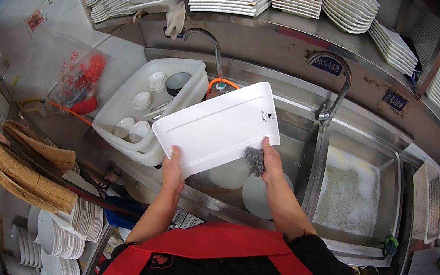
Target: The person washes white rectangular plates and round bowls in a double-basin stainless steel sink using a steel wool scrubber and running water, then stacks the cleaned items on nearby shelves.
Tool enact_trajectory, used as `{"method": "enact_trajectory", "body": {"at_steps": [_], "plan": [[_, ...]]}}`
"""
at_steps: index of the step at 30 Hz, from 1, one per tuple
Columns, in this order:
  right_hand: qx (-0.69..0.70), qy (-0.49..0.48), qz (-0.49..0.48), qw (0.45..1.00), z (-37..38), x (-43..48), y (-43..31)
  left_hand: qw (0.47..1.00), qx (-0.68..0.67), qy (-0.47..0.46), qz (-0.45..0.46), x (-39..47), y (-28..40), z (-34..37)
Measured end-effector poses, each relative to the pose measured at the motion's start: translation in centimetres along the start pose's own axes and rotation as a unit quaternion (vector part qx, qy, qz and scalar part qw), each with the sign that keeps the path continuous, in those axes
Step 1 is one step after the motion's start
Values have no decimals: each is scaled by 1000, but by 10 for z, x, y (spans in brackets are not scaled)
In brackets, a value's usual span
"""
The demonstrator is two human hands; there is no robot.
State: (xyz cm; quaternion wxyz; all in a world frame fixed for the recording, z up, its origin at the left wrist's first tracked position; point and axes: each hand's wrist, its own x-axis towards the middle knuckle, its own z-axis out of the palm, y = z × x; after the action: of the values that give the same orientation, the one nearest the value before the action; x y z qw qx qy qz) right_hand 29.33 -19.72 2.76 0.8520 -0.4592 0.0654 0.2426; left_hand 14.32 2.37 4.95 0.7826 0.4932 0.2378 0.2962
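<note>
A white rectangular plate [218,122] with a small printed mark is held up in both hands over the left sink basin [300,149]. My left hand [173,173] grips its lower left corner, thumb on the upper face. On the right edge, my right hand [271,161] pinches the plate and also holds a grey steel-wool scourer [255,161] against its lower edge. Below, partly hidden by the plate and my right forearm, two round pale items [258,197] lie in the basin; whether they are plates or lids I cannot tell.
Left of the plate, stacked white plastic tubs [111,116] hold small bowls and utensils. Curved faucets [343,87] rise behind the basins. Foamy water fills the right basin [349,193]. A steel shelf [302,29] carries plate stacks overhead. Brown towels [29,174] hang at left.
</note>
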Motion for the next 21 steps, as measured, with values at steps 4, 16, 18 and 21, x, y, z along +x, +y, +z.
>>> {"method": "enact_trajectory", "body": {"at_steps": [4, 16, 18, 21], "plan": [[-243, -23, 83, 966, -19, 0, -16, 999, 28, 10, 15, 3, 0, -9], [112, -98, -200, 968, 18, -6, -107, 1000, 7, -24, -8, -4, -3, -11], [45, -135, -260, 955, 31, -12, -107, 999, 16, -27, -10, -10, -2, -5], [-390, -25, -491, 778, 48, -12, -107, 998, 28, -40, -28, -15, 1, 2]]}}
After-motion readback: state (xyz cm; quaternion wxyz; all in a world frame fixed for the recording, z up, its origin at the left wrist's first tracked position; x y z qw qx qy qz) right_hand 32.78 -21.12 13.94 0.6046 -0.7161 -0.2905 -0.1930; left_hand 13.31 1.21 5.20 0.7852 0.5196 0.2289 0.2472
